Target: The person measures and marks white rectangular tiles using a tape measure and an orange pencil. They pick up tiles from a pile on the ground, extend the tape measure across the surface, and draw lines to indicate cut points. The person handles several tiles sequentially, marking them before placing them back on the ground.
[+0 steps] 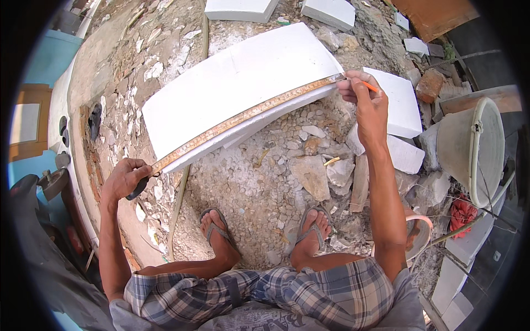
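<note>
White foam board (243, 83) lies tilted on rubble. Along its near edge a worn yellowish tape measure (237, 118) is stretched; left hand (126, 177) grips its case, right hand (361, 96) pinches an orange pencil (371, 87) at the far corner. Measuring seems underway; no mark is visible.

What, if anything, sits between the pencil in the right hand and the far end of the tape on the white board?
Nothing visible. The right hand holds the orange pencil right at the tape measure end on the white board; the left hand pins the other end.
</note>
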A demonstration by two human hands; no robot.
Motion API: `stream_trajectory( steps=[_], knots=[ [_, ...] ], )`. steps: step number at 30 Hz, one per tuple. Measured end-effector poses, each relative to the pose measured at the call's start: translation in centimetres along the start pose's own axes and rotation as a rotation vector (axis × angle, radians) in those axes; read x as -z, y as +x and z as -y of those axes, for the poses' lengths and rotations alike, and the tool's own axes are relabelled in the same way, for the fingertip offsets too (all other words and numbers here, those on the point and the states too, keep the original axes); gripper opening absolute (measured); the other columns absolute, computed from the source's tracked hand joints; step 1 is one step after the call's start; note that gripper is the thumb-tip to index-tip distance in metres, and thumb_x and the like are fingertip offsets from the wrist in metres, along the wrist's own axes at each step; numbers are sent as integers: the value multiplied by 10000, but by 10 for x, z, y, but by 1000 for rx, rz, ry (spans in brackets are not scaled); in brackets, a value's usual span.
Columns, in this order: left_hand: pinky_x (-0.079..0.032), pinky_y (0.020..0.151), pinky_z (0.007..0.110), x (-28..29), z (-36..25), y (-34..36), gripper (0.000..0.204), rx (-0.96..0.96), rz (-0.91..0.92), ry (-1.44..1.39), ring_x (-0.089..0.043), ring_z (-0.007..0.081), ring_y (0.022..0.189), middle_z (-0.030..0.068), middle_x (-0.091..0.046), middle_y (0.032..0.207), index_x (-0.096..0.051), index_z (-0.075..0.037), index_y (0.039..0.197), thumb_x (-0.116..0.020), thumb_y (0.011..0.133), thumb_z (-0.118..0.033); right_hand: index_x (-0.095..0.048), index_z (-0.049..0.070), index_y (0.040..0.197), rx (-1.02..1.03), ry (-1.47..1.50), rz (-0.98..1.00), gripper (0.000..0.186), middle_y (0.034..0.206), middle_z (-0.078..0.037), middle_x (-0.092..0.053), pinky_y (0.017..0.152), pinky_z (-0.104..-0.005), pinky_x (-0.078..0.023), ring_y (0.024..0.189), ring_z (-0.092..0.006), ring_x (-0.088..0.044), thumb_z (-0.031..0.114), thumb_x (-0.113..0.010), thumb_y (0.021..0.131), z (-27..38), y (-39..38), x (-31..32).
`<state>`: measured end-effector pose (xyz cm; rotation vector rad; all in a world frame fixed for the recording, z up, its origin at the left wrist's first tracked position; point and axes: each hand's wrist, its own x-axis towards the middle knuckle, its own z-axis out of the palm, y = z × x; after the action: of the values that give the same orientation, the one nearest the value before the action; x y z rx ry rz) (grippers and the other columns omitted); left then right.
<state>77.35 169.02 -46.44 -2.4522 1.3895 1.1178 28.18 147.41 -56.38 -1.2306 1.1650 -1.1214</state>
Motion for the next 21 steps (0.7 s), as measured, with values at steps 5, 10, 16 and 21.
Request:
stream_trajectory(
  steps=[5,10,16,21],
  knots=[
    [-446,577,327,3,1,-3,354,12,13,-12,-563,119,592,23,-634,652,-765,-5,853,-669,938,-335,-681,-1,1239,38,-322,-129,402,1022,-69,-733,894,-249,-481,940,-124,-640,273,-784,962,-14,38,12],
    [-448,577,344,-4,0,-10,371,-16,32,-3,-568,138,588,45,-635,644,-774,-1,866,-669,934,-350,-715,21,1158,-36,-372,-13,354,969,-25,-715,787,-240,-474,867,-91,-609,266,-827,928,-28,49,11],
    [-448,598,364,-11,-4,-21,376,53,64,-7,-565,159,593,71,-651,653,-797,-2,904,-668,936,-354,-725,7,1142,-51,-309,-22,359,946,-56,-729,820,-281,-507,874,-130,-652,267,-830,918,-31,49,8],
    [-456,593,343,-10,-7,-19,377,42,46,-14,-583,138,607,38,-641,658,-769,4,878,-663,936,-352,-730,52,1102,-55,-275,-23,272,923,-13,-722,744,-249,-503,806,-84,-626,246,-830,939,-31,47,9]
  ],
)
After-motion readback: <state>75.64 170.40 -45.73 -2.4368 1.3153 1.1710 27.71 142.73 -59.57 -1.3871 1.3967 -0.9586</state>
